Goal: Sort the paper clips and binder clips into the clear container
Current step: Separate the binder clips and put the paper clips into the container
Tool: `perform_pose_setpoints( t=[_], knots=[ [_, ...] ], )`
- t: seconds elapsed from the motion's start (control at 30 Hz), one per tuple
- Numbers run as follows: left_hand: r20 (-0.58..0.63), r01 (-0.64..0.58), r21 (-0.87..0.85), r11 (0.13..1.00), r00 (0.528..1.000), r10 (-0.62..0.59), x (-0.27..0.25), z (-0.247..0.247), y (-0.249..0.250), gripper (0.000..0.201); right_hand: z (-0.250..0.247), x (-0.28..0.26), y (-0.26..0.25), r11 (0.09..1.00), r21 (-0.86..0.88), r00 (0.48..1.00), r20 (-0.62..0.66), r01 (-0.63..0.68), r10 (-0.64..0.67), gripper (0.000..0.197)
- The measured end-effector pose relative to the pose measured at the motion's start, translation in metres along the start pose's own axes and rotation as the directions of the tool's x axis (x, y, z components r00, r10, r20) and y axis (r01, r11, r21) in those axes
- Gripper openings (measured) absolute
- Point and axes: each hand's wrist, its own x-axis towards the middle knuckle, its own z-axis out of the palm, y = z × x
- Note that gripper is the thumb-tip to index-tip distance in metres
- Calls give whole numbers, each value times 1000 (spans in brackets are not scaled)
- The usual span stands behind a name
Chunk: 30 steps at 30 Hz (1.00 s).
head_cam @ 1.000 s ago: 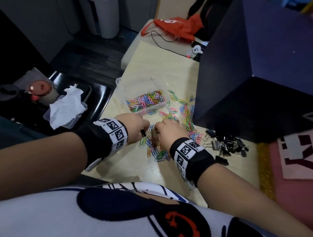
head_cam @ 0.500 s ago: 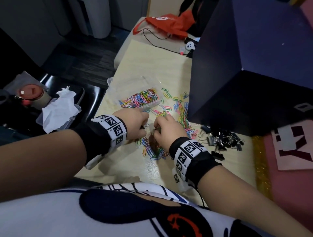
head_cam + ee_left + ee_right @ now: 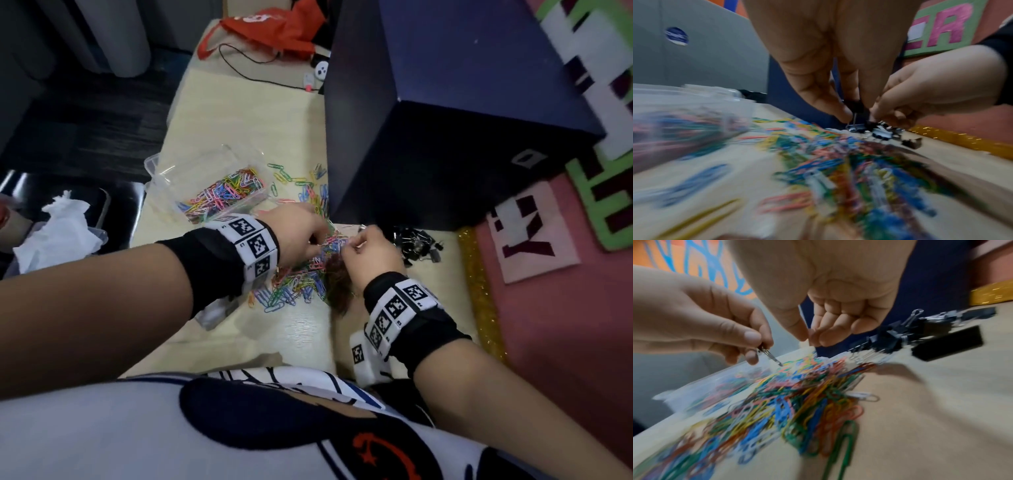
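A dark blue box (image 3: pixel 445 113) dominates the right of a pale wooden table (image 3: pixel 291 329), where a person seated at its near edge works with both hands. A clear container (image 3: pixel 161 171), already holding a heap of coloured clips, stands at the table's left edge. Loose coloured paper clips (image 3: pixel 291 284) lie scattered between the container and the box and in a pile beneath the hands. A cluster of black binder clips (image 3: pixel 416 241) rests at the foot of the box, just right of the hands. The left hand (image 3: pixel 296 236), fingers curled, pinches a small black binder clip (image 3: pixel 856 105) by its wire handle above the pile. The right hand (image 3: pixel 371 253) hovers close beside it with fingers curled toward the thumb; whether it grips anything is unclear in the blurred wrist views.
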Motion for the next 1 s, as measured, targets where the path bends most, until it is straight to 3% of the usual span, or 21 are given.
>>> perform_pose_setpoints(
  t=[0.13,0.27,0.33,0.43,0.57,0.7,0.83,0.93,1.0],
  knots=[
    [-63,-70,-110,991,996,63,14,11,29,40,-17,2,21,987,53,975,-156,-150,157,21],
    [-18,-94,-151,984,996,92,15,17,35,55,-20,-1,29,981,75,949,-249,-179,193,32],
    [-8,-55,-145,988,999,54,10,18,27,49,-16,-2,30,991,37,964,-228,-128,133,33],
    [-52,30,-105,994,998,-36,-1,15,10,38,-5,-6,25,998,-43,992,-110,53,-58,25],
    [-135,176,-11,984,975,-176,-15,4,-22,30,13,-10,5,943,-207,966,73,259,-249,32],
    [-196,347,45,937,923,-332,-31,-4,-56,29,20,-11,-12,901,-422,990,137,99,-44,48],
    [-243,456,126,881,875,-418,-46,-5,-79,25,24,-10,-20,840,-543,976,181,-2,119,59],
    [-215,492,177,852,864,-455,-51,-2,-92,18,25,-6,-26,833,-550,960,194,-63,200,62],
    [-178,497,190,847,866,-468,-51,0,-98,15,27,-6,-30,851,-523,960,211,-48,183,60]
  ],
)
